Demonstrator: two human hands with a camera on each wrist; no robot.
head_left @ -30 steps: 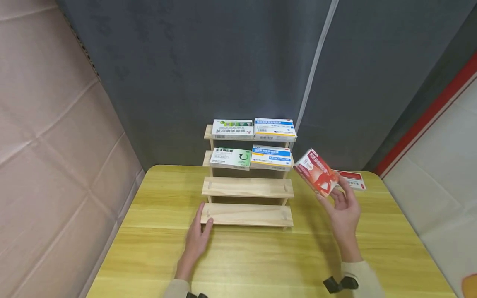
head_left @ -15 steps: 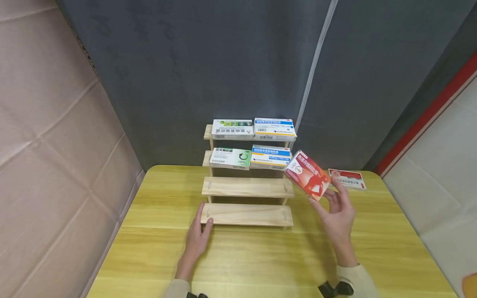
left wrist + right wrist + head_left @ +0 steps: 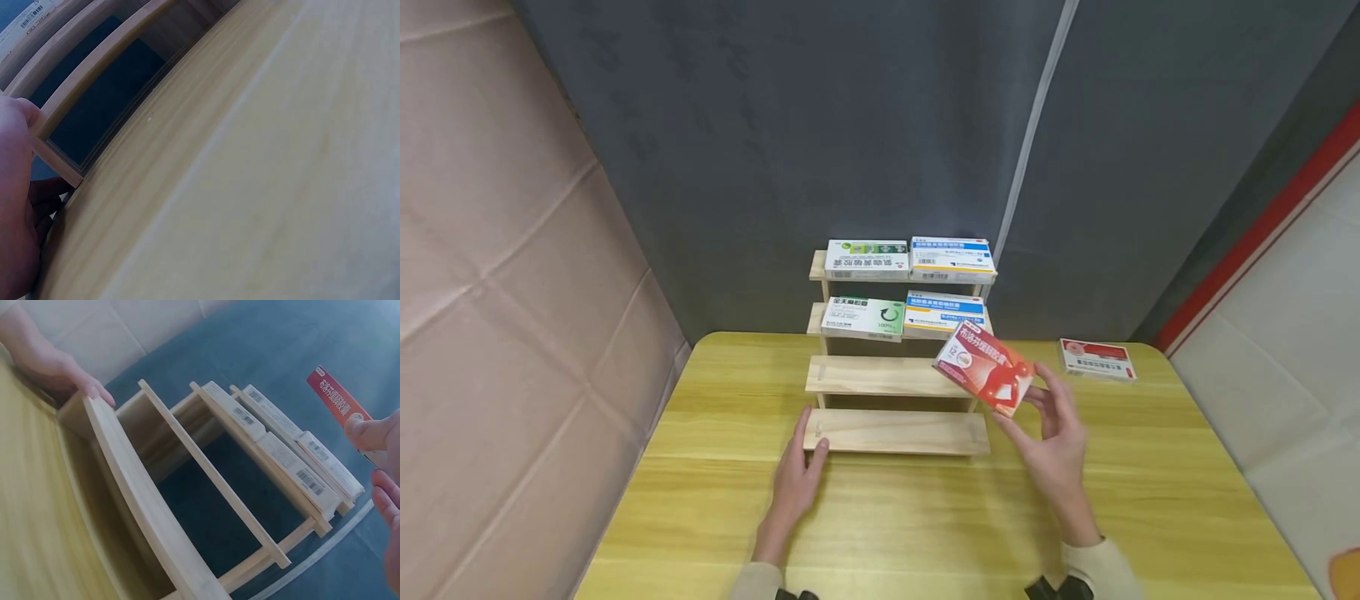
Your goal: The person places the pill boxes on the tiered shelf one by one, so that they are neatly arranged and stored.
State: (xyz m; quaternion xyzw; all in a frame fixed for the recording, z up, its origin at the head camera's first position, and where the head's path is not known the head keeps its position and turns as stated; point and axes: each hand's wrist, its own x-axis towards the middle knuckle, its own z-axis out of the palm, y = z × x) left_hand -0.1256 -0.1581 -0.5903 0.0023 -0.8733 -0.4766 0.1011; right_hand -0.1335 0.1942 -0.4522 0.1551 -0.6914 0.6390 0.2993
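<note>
My right hand (image 3: 1051, 446) pinches a red medicine box (image 3: 985, 368) by its right end. The box is tilted and overlaps the right end of the third tier in the head view; the right wrist view shows its narrow side (image 3: 337, 397). My left hand (image 3: 796, 479) grips the left end of the lowest tier of a wooden stepped rack (image 3: 895, 432), thumb on the front edge. On the top tier lie a white-and-green box (image 3: 867, 259) and a blue-and-white box (image 3: 953, 259). Below them sit a green-and-white box (image 3: 862, 318) and another blue-and-white box (image 3: 943, 312).
A red-and-white medicine box (image 3: 1097, 359) lies on the yellow wood-grain table (image 3: 895, 525) at the back right. A dark grey panel (image 3: 790, 125) stands behind the rack. Light-coloured walls rise at both sides.
My right hand has carried the red medicine box leftward and a little down, toward the rack's third tier. The red-and-white box on the table is now fully uncovered. My left hand stays put.
</note>
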